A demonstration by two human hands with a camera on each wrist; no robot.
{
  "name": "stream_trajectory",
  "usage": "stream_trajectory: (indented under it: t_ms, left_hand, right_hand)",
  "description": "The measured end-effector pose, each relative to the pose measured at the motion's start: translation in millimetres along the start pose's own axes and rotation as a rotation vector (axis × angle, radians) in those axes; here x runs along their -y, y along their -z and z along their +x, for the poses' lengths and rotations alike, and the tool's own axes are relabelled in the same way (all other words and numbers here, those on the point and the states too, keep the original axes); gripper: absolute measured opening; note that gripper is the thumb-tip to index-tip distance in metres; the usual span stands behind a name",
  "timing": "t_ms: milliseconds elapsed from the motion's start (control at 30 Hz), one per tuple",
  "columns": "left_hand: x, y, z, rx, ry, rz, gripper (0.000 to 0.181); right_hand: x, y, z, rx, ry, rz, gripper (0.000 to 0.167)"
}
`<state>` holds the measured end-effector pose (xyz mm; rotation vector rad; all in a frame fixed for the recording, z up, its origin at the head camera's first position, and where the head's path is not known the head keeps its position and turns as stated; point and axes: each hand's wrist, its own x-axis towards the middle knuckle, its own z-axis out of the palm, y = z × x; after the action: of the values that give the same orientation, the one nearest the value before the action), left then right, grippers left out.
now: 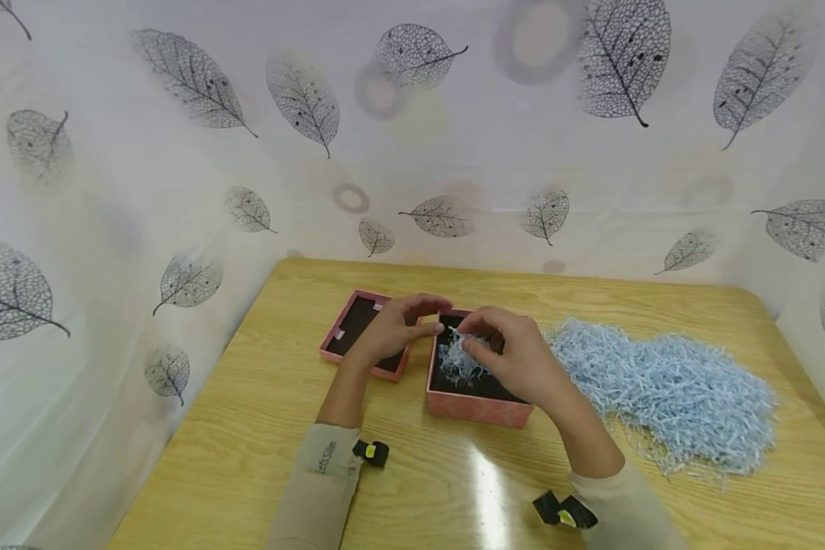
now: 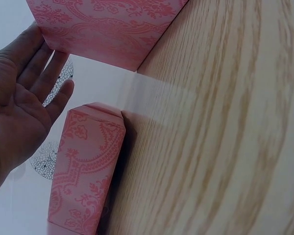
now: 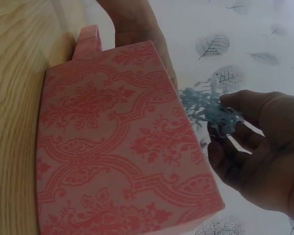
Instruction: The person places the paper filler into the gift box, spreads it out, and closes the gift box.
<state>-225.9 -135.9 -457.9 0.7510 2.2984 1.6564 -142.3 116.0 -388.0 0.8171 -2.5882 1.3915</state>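
A pink patterned box [image 1: 480, 407] with a dark inside stands at mid-table, a small tuft of pale blue shredded paper [image 1: 462, 365] in it. Above the box my right hand [image 1: 516, 355] pinches some of this paper between thumb and fingers; the right wrist view shows the held shreds [image 3: 210, 113] hanging by the rim. At the box's far left corner is my left hand [image 1: 397, 330], thumb and fingers spread near the rim. In the left wrist view its fairly straight fingers touch the box's side [image 2: 112, 29]. The pink lid [image 1: 347, 332] lies dark inside up, partly behind the left forearm.
A large heap of pale blue shredded paper [image 1: 674, 397] spreads over the right of the wooden table [image 1: 247, 443], with loose strands at its near edge. A white leaf-printed sheet [image 1: 454, 160] hangs behind and beside the table.
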Motion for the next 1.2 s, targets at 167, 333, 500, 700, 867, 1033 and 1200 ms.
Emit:
stream_trajectory:
  t_ms: [167, 333, 500, 700, 867, 1033, 1200]
  left_hand:
    - [0.2, 0.5, 0.5, 0.008, -0.005, 0.002, 0.038]
    - [-2.6, 0.6, 0.8, 0.018, -0.008, 0.03, 0.037]
    - [-2.9, 0.2, -0.1, 0.025, 0.002, 0.032, 0.037]
    - [-3.2, 0.6, -1.1, 0.011, 0.006, 0.038, 0.038]
    - [-3.4, 1.8, -0.5, 0.01, -0.001, 0.021, 0.039]
    - [-4.2, 1.7, -0.3, 0.011, -0.003, 0.025, 0.039]
    - [-4.5, 1.2, -1.4, 0.01, 0.002, 0.03, 0.039]
  right_hand:
    - [-8, 1, -0.3, 0.175, -0.021, 0.0, 0.024]
    - [-12, 16, -2.6, 0.17, -0.075, 0.0, 0.025]
    - [-20, 48, -10.1, 0.049, -0.138, -0.067, 0.023]
    - [-48, 96, -29.8, -0.11, -0.247, -0.24, 0.031]
    - [-77, 124, -47.5, -0.164, -0.31, -0.343, 0.036]
    - [-102, 140, -61.8, -0.033, -0.309, -0.256, 0.047]
    - [-120, 140, -68.0, 0.149, -0.27, -0.125, 0.063]
